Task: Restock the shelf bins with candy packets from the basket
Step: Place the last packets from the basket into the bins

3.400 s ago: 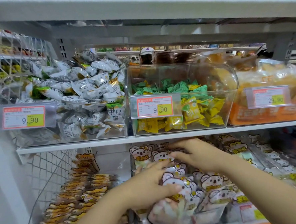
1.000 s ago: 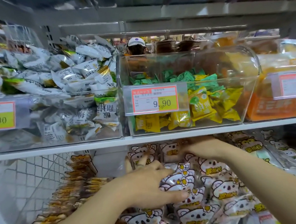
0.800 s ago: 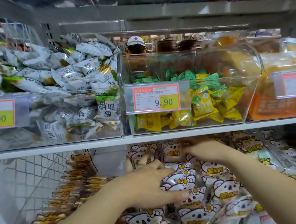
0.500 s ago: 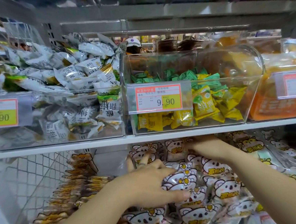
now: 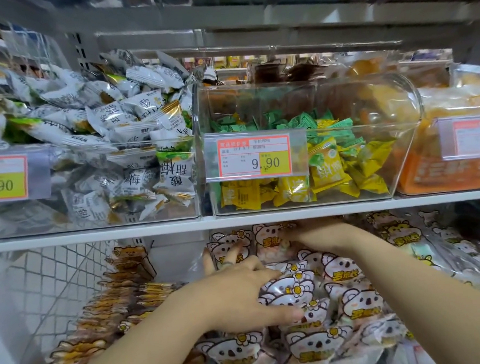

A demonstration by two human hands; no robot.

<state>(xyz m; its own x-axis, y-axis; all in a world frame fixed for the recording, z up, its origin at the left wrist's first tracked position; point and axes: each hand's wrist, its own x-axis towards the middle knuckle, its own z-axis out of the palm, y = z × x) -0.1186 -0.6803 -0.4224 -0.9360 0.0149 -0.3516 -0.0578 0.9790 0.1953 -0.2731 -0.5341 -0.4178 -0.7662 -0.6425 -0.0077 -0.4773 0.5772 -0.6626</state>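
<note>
Head view: the koala packets (image 5: 353,310) fill the lower-shelf bin, toward 5 o'clock in the frame. The left hand (image 5: 240,294) lies on the heap, fingers spread and thumb along one packet. At its 1 o'clock the right hand (image 5: 313,233) reaches under the shelf edge (image 5: 96,233); I cannot tell how its buried fingers lie. The packets look light, puffy and slick (film slides easily), so a pinch at a sealed edge should hold best.

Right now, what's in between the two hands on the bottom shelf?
Just koala candy packets. In the head view, the pile fills the whole gap between the left hand and the right hand.
</note>
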